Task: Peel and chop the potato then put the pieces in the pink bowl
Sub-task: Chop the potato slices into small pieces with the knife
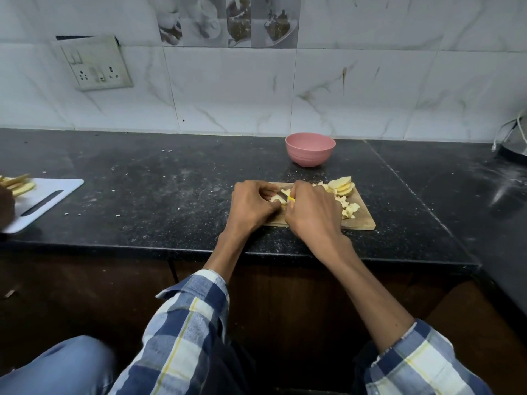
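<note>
Far left: one white cutting board (42,203) on the black counter (171,189), cut off by the frame edge, carrying a small stack of potato slices (20,186) (count unreadable, partly out of frame). One wall socket plate (95,64) above it on the marble tile.

Centre: one wooden cutting board (360,220), near the counter's front edge. Two hands on it, side by side, nearly touching.

Left hand (252,205): fingers curled down, pinning a pale potato piece (274,198) against the board. Grip narrow, fingertips bunched on the piece.

Right hand (312,212): closed around one knife (286,196) with a yellow handle; only a sliver of handle and a short stretch of blade visible between the two hands, blade down at the piece under the left fingers.

Right of the hands, same board: one loose pile of chopped potato chunks (350,210) (too jumbled to count) and, at the far right corner, one fanned group of about four uncut slices (342,185) overhanging the board edge.

Behind the board, well apart from it, near the wall: one pink bowl (310,149), upright. Interior not visible from this angle, contents cannot tell.

Far right edge: one metal appliance with white cord (513,138), mostly cropped.

Two plaid sleeves, rolled back to the forearm.
</note>
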A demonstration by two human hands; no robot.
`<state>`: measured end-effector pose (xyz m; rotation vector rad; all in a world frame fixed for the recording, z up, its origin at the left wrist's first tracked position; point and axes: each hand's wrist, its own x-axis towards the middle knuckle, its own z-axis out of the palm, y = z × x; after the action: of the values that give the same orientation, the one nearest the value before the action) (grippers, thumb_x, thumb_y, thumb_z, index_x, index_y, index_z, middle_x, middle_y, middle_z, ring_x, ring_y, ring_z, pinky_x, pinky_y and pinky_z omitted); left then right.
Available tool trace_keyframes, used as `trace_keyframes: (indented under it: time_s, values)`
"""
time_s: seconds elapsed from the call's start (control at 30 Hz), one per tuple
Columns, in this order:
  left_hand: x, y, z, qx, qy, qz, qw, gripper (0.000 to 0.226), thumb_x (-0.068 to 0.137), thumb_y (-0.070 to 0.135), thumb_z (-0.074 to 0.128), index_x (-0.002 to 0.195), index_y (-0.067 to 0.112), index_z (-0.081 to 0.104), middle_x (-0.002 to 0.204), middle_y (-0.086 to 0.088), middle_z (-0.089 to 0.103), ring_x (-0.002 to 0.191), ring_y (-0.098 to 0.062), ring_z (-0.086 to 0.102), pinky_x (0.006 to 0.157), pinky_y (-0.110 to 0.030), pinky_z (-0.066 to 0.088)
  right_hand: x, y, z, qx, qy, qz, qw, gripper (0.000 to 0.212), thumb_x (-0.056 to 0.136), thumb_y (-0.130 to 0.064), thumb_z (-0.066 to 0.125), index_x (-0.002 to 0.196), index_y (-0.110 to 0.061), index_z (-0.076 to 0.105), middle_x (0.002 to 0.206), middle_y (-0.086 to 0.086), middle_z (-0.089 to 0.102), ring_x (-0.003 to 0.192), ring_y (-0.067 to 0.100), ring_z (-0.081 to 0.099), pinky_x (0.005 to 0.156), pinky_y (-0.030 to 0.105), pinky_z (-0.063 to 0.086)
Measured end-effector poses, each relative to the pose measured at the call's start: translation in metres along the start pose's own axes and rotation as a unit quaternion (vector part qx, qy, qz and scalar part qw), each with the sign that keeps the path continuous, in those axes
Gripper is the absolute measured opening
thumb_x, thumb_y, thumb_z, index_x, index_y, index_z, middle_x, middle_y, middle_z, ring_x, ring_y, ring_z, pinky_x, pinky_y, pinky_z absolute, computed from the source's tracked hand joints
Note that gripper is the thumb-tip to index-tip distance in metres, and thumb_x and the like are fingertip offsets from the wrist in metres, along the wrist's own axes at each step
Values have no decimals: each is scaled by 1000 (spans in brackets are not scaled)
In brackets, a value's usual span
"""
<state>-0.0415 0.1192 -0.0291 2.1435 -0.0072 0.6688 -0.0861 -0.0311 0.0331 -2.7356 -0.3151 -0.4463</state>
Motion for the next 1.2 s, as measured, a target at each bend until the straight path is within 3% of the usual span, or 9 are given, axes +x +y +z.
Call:
trace_keyframes:
  time_s: [0.27,0.47,0.7,0.9,1.2]
  values:
    - [1,-2,0,0,1,-8,1000,32,66,14,83,98,18,83,84,7,79,73,3,73,79,-32,64,1,-5,-14,-23,-34,-2,999,30,91,-22,66,120,-17,63,116,10,66,107,33,61,77,37,40]
    - [0,-3,0,11,8,-7,1000,30,71,14,85,101,16,83,89,5,80,74,3,72,80,-31,64,-22,8,-32,-58,-28,-16,998,20,89,-24,70,108,-23,66,107,5,67,99,29,63,74,36,40]
    - [1,2,-6,-9,-11,-19,1000,29,73,10,84,102,11,82,87,5,79,74,0,73,80,-24,63,-24,12,-22,-6,46,-18,999,19,97,-27,60,115,-23,63,104,4,68,96,28,63,70,36,38]
    - [7,4,-19,5,-60,-9,998,28,75,3,86,103,5,81,88,-5,80,76,-2,73,77,-9,55,-13,5,0,7,56,-24,998,17,98,-24,59,114,-20,63,105,6,68,97,31,64,69,36,39]
    - [4,1,-15,-1,-42,0,999,27,73,-1,79,97,10,82,78,1,79,71,1,73,77,-17,60,-9,-5,12,7,20,-18,1000,22,96,-19,61,117,-17,62,110,10,67,101,35,62,74,38,36]
